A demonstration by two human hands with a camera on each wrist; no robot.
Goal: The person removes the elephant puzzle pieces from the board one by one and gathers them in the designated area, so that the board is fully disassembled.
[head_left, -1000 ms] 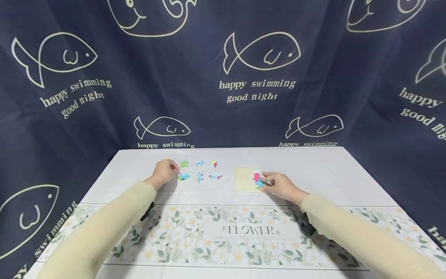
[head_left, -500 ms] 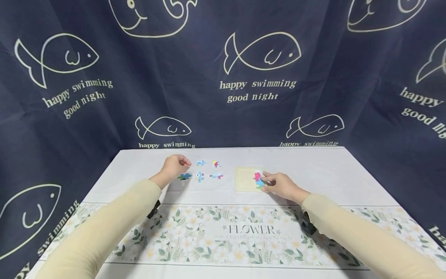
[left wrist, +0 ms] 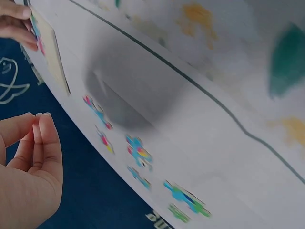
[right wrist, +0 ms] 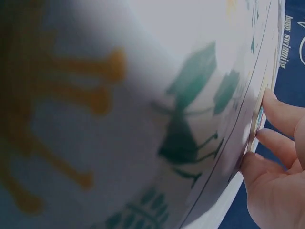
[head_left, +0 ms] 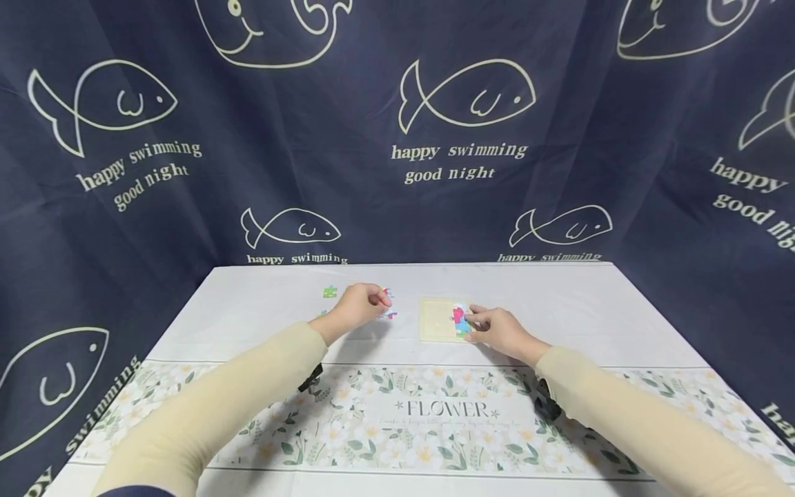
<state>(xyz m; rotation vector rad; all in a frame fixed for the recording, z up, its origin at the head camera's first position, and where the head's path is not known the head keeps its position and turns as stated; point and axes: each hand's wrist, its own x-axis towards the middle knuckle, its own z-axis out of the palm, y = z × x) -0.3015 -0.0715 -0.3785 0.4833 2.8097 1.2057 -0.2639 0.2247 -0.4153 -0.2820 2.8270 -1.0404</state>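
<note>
My left hand hovers over the jigsaw pieces on the white tablecloth. In the left wrist view its thumb and fingertips meet, with nothing visible between them. Several loose pieces lie below in two rows, among them a green piece at the left and a blue-green piece. On the right, my right hand holds the right side of a pale yellow puzzle tray, its thumb at the near edge. Joined pink, blue and green pieces fill the tray's right part, partly covered by the fingers.
A floral band with the word FLOWER runs across the front of the tablecloth. Behind the table hangs a dark blue curtain with fish drawings. Bare white cloth separates the pieces from the tray.
My left hand has swept rightward over the pieces, from beside the left column to above the right one. The green piece shows again. The right hand and tray keep their place.
</note>
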